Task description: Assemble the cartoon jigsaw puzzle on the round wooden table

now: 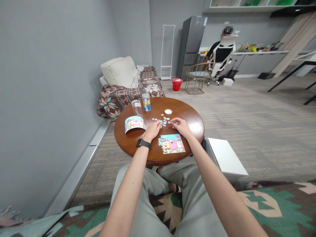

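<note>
On a small round wooden table point(138, 144) lies a finished cartoon jigsaw picture point(172, 143) near the front edge. Behind it is a scatter of several loose puzzle pieces point(163, 120). My left hand point(153, 129), a black watch on its wrist, reaches into that scatter with fingers pinched on a piece. My right hand point(180, 125) rests just right of the pieces, fingers curled and pinched at one too. A curled cartoon picture sheet point(134, 123) lies at the table's left.
A clear tube point(137, 108), a printed can point(146, 102) and a white lid point(168, 111) stand at the table's back. A white box point(225, 156) sits right of the table. A sofa with pillows, a red bucket and a seated person are farther off.
</note>
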`<state>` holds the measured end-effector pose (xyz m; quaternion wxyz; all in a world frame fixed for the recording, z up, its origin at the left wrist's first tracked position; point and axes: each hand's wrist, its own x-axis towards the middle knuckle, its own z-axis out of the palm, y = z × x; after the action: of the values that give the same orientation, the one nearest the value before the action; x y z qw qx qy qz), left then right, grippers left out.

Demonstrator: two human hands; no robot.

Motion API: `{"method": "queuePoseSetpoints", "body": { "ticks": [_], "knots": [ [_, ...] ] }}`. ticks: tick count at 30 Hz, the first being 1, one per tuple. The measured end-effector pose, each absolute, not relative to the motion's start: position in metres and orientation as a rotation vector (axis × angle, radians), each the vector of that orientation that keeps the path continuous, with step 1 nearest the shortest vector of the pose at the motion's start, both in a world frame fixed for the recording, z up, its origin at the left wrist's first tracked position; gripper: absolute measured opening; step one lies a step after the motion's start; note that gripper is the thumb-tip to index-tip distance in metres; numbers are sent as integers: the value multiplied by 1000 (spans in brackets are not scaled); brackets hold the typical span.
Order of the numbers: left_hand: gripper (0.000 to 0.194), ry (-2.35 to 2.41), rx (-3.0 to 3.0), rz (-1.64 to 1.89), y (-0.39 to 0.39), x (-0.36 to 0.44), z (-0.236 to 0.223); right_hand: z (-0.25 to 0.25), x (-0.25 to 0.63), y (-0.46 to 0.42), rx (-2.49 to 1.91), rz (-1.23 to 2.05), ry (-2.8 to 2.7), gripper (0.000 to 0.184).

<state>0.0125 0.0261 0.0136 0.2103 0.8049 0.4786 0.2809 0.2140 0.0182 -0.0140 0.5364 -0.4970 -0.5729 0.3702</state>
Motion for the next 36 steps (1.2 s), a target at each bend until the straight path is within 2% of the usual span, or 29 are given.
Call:
{"method": "queuePoseSetpoints", "body": {
  "ticks": [5, 11, 16, 18, 23, 30, 36],
  "knots": [
    [27, 1441, 2227, 773, 28, 14, 11, -17, 217, 21, -1192, 832, -1418, 16],
    [17, 1385, 2203, 840, 29, 15, 9, -20, 217, 27, -1260, 694, -1489, 13],
    [12, 1299, 2149, 793, 26, 11, 13, -24, 216, 27, -1212, 789, -1469, 14],
    [18, 1214, 2168, 708, 26, 7, 16, -24, 216, 27, -1207, 783, -1442, 14],
    [14, 1113, 2386, 457, 28, -1, 19, -21, 216, 25, -1221, 766, -1438, 13],
    [5, 1158, 2400, 524, 29, 0, 11, -23, 213, 26, -1197, 883, -1319, 11],
    [1, 1260, 2295, 675, 30, 4, 3, -20, 208, 23, -1200, 1049, -1299, 26]
  ]
}}
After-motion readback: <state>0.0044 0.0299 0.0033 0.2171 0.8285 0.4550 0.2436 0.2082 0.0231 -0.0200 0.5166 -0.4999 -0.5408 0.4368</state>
